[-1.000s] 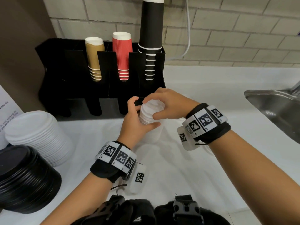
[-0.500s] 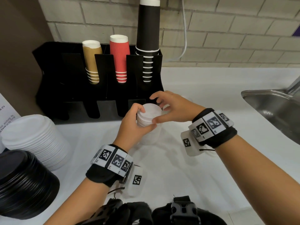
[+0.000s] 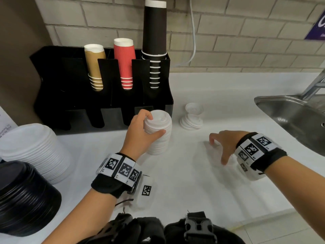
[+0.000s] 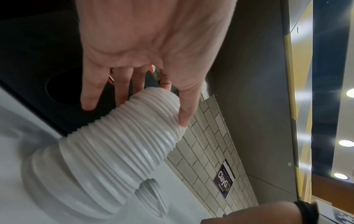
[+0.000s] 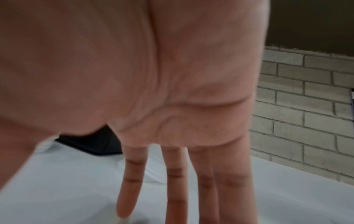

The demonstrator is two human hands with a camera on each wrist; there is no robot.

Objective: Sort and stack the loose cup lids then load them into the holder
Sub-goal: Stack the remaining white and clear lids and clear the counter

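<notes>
My left hand (image 3: 155, 125) grips the top of a tall stack of small white lids (image 3: 161, 145) standing on the white counter in front of the black holder (image 3: 105, 103). The left wrist view shows its fingers and thumb wrapped round the ribbed stack (image 4: 122, 144). My right hand (image 3: 218, 151) is off to the right, low over the counter, fingers straight and spread downward (image 5: 172, 189), holding nothing I can make out. A shorter stack of small white lids (image 3: 191, 121), its top lid upturned, sits behind, right of the holder.
The holder carries tan, red and black cup stacks (image 3: 154, 41). A big stack of wide white lids (image 3: 31, 148) and one of black lids (image 3: 22, 199) stand at the left. A steel sink (image 3: 290, 117) lies at the right.
My right hand has left the top of the lid stack and swung right and down to the counter. The left hand keeps its grip on the stack.
</notes>
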